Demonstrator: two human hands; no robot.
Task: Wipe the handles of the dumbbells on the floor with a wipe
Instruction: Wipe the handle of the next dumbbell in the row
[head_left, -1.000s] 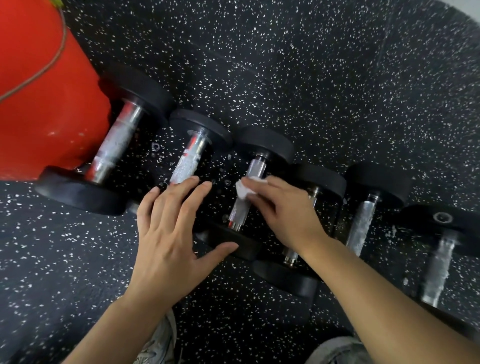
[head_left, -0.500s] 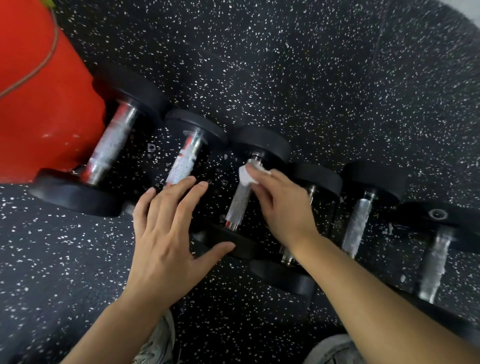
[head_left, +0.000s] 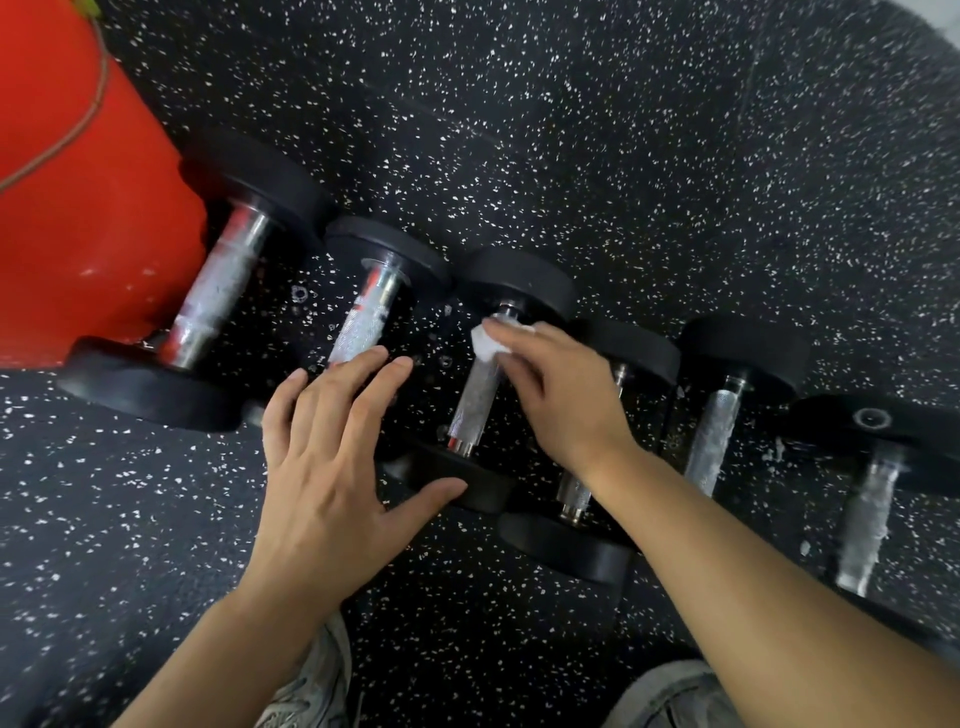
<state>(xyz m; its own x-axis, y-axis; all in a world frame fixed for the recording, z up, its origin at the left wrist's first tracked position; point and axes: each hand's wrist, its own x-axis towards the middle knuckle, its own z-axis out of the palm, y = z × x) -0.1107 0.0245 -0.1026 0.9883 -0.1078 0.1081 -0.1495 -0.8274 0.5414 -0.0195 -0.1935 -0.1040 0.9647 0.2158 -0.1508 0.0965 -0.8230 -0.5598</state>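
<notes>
Right hand (head_left: 563, 395) pinches a wipe (head_left: 485, 340) on the third handle (head_left: 475, 400); left hand (head_left: 332, 467) rests spread flat; six dumbbells (head_left: 566, 551).

Both forearms are bare with no sleeves, watch or rings on the left hand (head_left: 332, 467) or right hand (head_left: 561, 395), and below them show a worn grey-white laced shoe (head_left: 311, 686) and a grey-trousered knee (head_left: 675, 696).

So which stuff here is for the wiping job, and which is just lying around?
For the job:
- white wipe, pinched in the right hand
- dumbbells; the third one's handle is under the wipe
- left hand, flat and open

Just there:
- red object
- speckled floor
</notes>
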